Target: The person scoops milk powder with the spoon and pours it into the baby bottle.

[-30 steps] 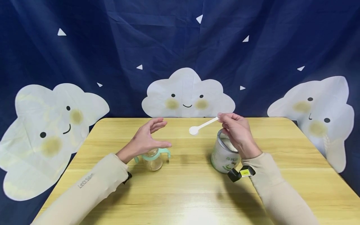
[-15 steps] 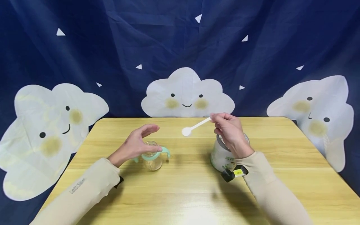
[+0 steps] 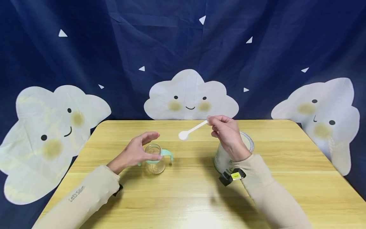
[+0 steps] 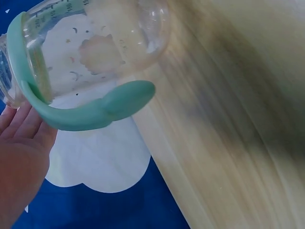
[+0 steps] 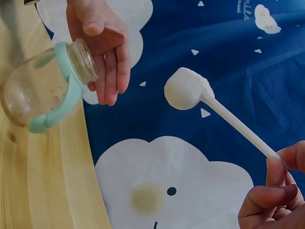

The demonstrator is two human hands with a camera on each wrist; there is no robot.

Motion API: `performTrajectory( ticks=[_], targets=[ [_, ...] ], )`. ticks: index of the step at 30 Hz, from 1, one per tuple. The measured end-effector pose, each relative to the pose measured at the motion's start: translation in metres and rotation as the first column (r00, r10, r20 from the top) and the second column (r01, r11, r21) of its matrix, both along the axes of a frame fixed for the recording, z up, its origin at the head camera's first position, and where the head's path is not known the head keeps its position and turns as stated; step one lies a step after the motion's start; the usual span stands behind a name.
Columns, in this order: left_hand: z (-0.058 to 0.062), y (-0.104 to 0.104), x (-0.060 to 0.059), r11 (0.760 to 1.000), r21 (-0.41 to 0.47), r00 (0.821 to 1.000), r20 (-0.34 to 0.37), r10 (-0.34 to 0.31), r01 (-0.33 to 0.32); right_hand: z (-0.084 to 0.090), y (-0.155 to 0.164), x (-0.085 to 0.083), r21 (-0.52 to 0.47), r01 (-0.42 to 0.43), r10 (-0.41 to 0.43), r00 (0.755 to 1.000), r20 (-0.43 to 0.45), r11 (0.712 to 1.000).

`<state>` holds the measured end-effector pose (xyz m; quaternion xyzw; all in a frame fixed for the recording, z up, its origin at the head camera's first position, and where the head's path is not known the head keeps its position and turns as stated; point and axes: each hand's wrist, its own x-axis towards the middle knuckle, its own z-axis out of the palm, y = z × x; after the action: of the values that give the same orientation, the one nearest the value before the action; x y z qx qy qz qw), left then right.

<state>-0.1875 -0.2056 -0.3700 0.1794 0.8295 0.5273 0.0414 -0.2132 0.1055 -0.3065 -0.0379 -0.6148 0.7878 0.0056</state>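
A clear baby bottle [image 3: 156, 168] with a mint-green collar and handles [image 4: 128, 100] stands upright, uncapped, on the table. My left hand [image 3: 138, 151] is beside its neck, thumb and fingers spread; whether it touches the glass I cannot tell. Between thumb and fingertips, my right hand [image 3: 227, 133] pinches the handle end of a white scoop [image 5: 183, 89]. The scoop's bowl is in the air between bottle and can, nearer the bottle; whitish powder shows at its rim. Partly hidden behind the right hand and wrist is a pale milk powder can [image 3: 223, 160], its top uncovered.
Both things stand on a light wood table [image 3: 188, 187]. Behind it hangs a dark blue curtain [image 3: 183, 38] with white clouds and small triangles. Each wrist wears a small black device, the right one [image 3: 233, 176] with a yellow label.
The right hand has carried the scoop leftward, from over the can toward the bottle. My left hand has shifted slightly left and down, exposing the bottle's mouth.
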Motion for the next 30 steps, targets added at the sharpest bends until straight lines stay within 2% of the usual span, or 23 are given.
performTrajectory(
  ticks=[4, 14, 30],
  targets=[
    [-0.003, -0.001, 0.001, 1.0, -0.003, 1.0, 0.007, 0.004, -0.004, -0.001, -0.006, 0.0, 0.006, -0.003, 0.003, 1.0, 0.004, 1.0],
    [-0.013, -0.004, 0.004, 0.998, -0.069, 0.999, -0.034, -0.002, -0.001, -0.003, -0.022, 0.0, 0.004, -0.005, 0.005, 1.0, -0.007, 1.0],
    [-0.028, -0.006, 0.008, 0.998, -0.051, 0.999, -0.035, 0.037, -0.038, -0.01, -0.045, 0.002, -0.015, -0.03, 0.03, 1.0, 0.006, 0.999]
  ],
)
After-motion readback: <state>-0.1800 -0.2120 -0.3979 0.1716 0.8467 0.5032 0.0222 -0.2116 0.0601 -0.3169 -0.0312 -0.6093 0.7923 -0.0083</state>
